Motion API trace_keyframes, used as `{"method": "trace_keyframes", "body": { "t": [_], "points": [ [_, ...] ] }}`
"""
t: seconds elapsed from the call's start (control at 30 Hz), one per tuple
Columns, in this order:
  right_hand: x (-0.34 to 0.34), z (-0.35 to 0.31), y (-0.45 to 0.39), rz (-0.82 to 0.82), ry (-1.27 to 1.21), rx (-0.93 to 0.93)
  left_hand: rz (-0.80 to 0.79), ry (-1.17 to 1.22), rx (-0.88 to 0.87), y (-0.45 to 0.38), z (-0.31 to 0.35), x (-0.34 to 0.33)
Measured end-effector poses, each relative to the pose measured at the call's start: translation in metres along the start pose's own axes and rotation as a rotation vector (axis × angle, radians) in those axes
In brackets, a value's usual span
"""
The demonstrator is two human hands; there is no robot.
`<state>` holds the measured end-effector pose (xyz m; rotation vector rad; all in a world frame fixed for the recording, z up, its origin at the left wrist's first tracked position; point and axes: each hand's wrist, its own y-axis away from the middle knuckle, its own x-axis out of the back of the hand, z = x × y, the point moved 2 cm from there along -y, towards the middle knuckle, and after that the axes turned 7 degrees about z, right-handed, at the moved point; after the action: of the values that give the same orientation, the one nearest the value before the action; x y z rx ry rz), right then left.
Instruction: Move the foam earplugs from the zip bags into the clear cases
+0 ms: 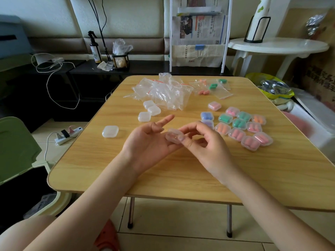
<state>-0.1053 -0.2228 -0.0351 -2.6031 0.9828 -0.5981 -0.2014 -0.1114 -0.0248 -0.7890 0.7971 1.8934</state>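
Head-worn wide view, facing forward and down, table point(163, 174) close below

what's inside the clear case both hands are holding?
Nothing visible: the clear case, held between left hand and right hand, looks empty, no coloured earplugs showing through. Fingers cover parts of it, so those parts are unconfirmed.

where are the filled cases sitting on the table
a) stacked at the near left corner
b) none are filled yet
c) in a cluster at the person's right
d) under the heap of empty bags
c: the filled cases, showing pink, green, orange and blue earplugs, lie grouped on the table to the right of the right hand.
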Motion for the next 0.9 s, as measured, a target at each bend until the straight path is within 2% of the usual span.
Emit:
{"method": "trace_keyframes", "body": {
  "t": [0.2, 0.4, 0.57, 0.63, 0.77, 0.9],
  "points": [
    [-0.003, 0.001, -0.001, -0.037, 0.108, 0.132, -0.019, -0.134, 0.027, -0.002, -0.005, 0.002],
    [0.001, 0.003, -0.004, 0.057, 0.170, 0.193, -0.057, -0.297, 0.039, -0.004, -0.013, 0.002],
    [0.002, 0.001, -0.004, 0.128, 0.177, 0.243, -0.048, -0.307, -0.010, -0.001, -0.013, 0.000],
    [0.003, 0.000, -0.003, 0.140, 0.148, 0.214, 0.004, -0.337, -0.062, -0.001, -0.014, 0.001],
    [0.001, 0.002, -0.002, 0.059, 0.032, 0.107, 0.175, -0.554, -0.283, 0.001, -0.013, 0.002],
    [0.002, 0.007, -0.003, 0.062, -0.024, 0.066, 0.176, -0.676, -0.384, 0.003, -0.015, -0.001]
  ]
}}
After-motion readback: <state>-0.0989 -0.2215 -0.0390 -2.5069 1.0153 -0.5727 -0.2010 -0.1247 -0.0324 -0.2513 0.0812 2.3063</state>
